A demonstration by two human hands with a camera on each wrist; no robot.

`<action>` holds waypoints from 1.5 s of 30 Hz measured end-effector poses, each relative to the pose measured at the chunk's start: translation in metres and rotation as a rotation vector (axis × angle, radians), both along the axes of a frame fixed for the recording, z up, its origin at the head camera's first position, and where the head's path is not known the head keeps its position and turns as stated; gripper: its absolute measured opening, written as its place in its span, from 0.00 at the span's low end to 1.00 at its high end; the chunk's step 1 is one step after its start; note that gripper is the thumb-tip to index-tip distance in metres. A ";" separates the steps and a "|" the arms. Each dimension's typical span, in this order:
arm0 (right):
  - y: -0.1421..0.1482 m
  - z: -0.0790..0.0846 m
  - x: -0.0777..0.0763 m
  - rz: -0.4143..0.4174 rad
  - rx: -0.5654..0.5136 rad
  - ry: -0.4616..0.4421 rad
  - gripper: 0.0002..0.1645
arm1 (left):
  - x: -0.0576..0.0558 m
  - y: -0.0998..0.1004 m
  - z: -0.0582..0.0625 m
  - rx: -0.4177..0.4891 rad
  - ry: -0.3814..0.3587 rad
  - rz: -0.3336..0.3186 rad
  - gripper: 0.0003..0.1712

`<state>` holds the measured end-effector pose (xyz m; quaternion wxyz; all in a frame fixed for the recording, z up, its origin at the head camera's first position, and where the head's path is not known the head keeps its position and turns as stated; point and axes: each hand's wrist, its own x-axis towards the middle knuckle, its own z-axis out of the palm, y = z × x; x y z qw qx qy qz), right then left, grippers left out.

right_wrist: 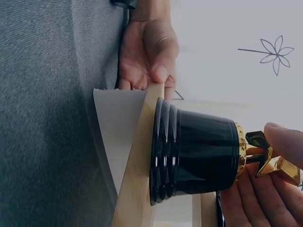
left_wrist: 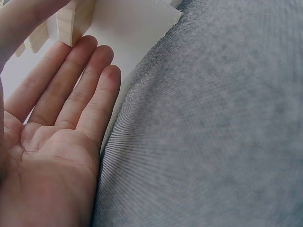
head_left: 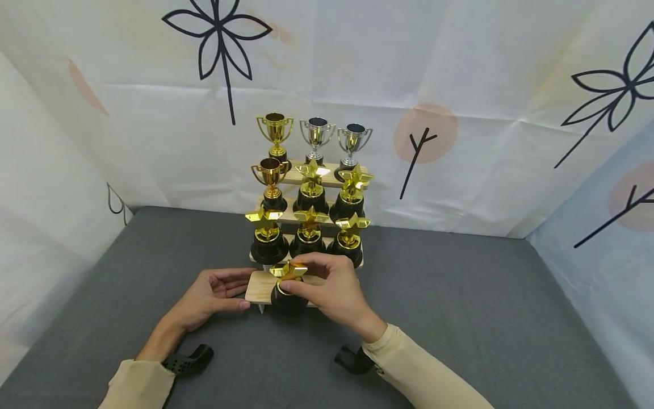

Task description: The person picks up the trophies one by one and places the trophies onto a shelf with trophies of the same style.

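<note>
My right hand (head_left: 334, 287) pinches the gold star of a star trophy (head_left: 289, 301) between thumb and fingers. In the right wrist view the trophy's black round base (right_wrist: 203, 151) sits upright against the lowest wooden shelf (right_wrist: 139, 142) of a stepped display rack. My left hand (head_left: 212, 298) is at the left end of that shelf (head_left: 259, 287), thumb in front. In the left wrist view its straight fingers (left_wrist: 94, 87) reach under the shelf's corner, beside the rack's white side panel (left_wrist: 128, 38). My right hand hides part of the lowest shelf.
Three star trophies (head_left: 309, 241) stand on the shelf behind. Above them are a bronze-toned cup (head_left: 271, 173) and two star trophies; the top shelf bears a gold cup (head_left: 276, 130) and two silver cups (head_left: 318, 135). A white patterned cloth (head_left: 485, 142) hangs behind the grey table (head_left: 460, 312).
</note>
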<state>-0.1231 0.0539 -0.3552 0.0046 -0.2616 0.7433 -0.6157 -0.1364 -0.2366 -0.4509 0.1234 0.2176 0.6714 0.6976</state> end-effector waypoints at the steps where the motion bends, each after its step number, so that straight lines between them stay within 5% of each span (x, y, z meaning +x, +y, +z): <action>1: -0.002 -0.001 0.000 -0.001 -0.003 0.003 0.19 | 0.000 0.000 0.000 0.001 0.000 -0.002 0.39; 10: -0.019 -0.004 -0.005 0.023 -0.089 -0.005 0.18 | 0.000 0.000 0.000 0.011 -0.003 -0.004 0.38; 45: -0.044 -0.010 -0.003 -0.010 -0.116 0.018 0.21 | 0.001 0.001 0.001 0.039 -0.003 0.000 0.35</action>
